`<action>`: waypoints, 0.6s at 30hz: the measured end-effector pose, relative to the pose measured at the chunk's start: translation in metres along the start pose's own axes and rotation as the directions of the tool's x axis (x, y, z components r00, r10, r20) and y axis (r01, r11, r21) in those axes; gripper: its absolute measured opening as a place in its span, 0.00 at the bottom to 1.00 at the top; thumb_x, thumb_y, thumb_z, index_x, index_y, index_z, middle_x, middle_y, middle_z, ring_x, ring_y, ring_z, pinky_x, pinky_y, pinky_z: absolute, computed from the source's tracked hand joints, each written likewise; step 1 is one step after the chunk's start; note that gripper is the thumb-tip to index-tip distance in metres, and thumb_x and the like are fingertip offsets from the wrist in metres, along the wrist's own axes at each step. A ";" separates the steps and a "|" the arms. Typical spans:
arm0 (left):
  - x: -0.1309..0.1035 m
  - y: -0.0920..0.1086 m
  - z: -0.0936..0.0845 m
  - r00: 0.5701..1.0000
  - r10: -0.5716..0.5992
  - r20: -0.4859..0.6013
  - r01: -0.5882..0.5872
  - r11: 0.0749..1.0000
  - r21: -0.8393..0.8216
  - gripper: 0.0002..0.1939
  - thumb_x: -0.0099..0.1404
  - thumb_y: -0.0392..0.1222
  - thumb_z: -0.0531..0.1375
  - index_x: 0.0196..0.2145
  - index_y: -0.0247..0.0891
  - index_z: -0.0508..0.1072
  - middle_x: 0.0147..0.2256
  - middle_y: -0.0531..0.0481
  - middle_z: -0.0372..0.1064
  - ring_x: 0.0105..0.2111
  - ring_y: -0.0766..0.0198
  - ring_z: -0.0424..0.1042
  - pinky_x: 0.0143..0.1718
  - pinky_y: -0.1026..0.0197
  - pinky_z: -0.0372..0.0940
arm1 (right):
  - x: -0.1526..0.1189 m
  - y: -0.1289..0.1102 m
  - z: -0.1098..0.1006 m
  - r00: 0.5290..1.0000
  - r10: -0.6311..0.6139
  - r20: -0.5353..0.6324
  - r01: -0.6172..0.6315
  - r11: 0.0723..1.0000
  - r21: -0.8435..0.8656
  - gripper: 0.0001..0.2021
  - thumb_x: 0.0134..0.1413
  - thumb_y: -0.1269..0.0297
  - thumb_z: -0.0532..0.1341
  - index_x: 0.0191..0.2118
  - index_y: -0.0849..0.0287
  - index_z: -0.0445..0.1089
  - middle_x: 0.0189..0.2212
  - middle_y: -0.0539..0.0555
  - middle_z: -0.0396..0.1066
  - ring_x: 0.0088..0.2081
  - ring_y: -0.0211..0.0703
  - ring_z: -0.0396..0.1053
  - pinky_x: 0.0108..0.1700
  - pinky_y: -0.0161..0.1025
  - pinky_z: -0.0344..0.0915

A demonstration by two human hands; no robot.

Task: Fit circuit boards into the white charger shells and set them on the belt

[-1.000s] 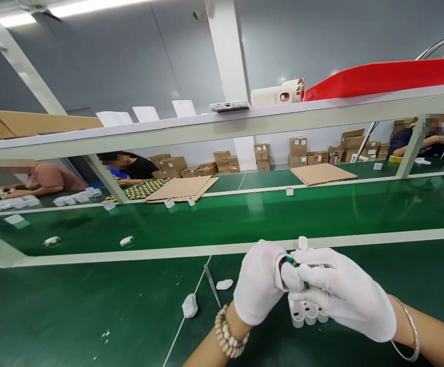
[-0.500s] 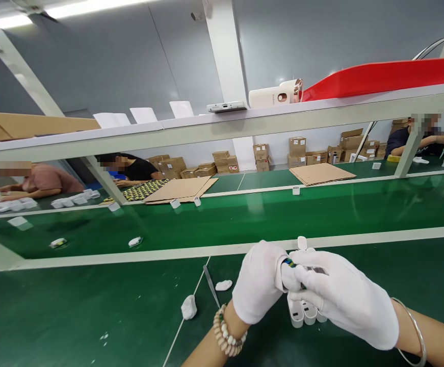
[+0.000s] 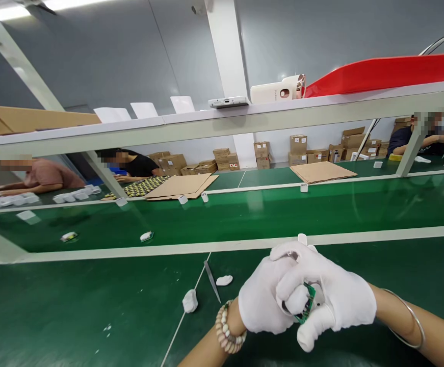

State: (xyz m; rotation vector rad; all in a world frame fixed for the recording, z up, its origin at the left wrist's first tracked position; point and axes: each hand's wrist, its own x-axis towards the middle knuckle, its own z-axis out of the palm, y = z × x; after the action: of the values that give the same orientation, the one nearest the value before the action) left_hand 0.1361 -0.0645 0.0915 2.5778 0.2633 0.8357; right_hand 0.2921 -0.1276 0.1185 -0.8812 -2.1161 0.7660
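Observation:
My left hand [image 3: 263,295] and my right hand [image 3: 336,290], both in white gloves, meet low at the right of the head view. Their closed fingers grip a small green circuit board [image 3: 308,305] between them. A white part shows beside the board, but the fingers hide most of it. Behind my hands, the tip of a white plastic housing [image 3: 302,238] sticks out. Left of my left hand lie grey tweezers [image 3: 211,281], a flat white oval piece [image 3: 224,280] and a crumpled white lump [image 3: 190,301].
Beyond a pale rail, a green conveyor belt [image 3: 244,216] carries small boards [image 3: 146,236] and white pieces [image 3: 304,188]. Overhead, a shelf [image 3: 149,133] holds a phone [image 3: 228,102], a white device [image 3: 271,93] and a red tray [image 3: 390,75]. Several co-workers sit across the line.
My right hand has moved left and turned over the left one, exposing the green board. White housings visible below my hands earlier are now covered. Items on the belt have shifted right.

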 end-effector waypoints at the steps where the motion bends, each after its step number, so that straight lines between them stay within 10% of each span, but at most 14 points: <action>1: 0.000 0.000 0.001 1.000 0.018 -0.021 -0.018 1.000 -0.005 0.11 0.45 0.34 0.60 0.29 0.45 0.73 0.26 0.53 0.70 0.30 0.55 0.75 0.41 0.55 0.73 | 0.001 -0.001 0.001 1.000 0.005 -0.003 -0.005 0.999 0.040 0.20 0.39 0.45 0.73 0.25 0.56 0.71 0.43 0.55 0.69 0.58 0.56 0.61 0.53 0.44 0.67; 8: 0.000 0.004 0.002 0.997 0.074 0.000 -0.074 0.993 0.095 0.14 0.40 0.30 0.57 0.27 0.44 0.71 0.30 0.51 0.71 0.38 0.51 0.75 0.47 0.52 0.71 | 0.003 -0.005 0.001 0.996 -0.010 0.088 0.000 0.995 0.104 0.21 0.48 0.51 0.71 0.21 0.55 0.62 0.19 0.49 0.63 0.49 0.50 0.67 0.62 0.45 0.58; 13: -0.005 -0.003 -0.001 0.999 -0.039 0.001 0.039 0.998 -0.042 0.06 0.45 0.35 0.62 0.19 0.43 0.68 0.24 0.51 0.69 0.30 0.52 0.75 0.35 0.54 0.72 | -0.006 0.003 0.007 0.994 0.110 0.013 -0.111 0.982 0.150 0.14 0.44 0.56 0.73 0.35 0.56 0.73 0.40 0.53 0.70 0.46 0.46 0.70 0.60 0.47 0.61; 18: -0.012 -0.008 0.002 0.991 -0.114 -0.076 0.102 0.985 -0.138 0.16 0.52 0.51 0.67 0.36 0.39 0.77 0.37 0.44 0.75 0.37 0.52 0.76 0.40 0.50 0.72 | -0.008 0.019 0.015 0.978 0.203 -0.039 -0.187 0.952 0.241 0.34 0.34 0.57 0.77 0.51 0.53 0.69 0.59 0.59 0.59 0.49 0.48 0.70 0.50 0.45 0.70</action>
State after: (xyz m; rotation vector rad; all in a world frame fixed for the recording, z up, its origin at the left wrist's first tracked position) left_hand 0.1271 -0.0611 0.0805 2.3855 0.3566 0.8918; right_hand 0.2912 -0.1264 0.0932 -0.9792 -1.8533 1.0537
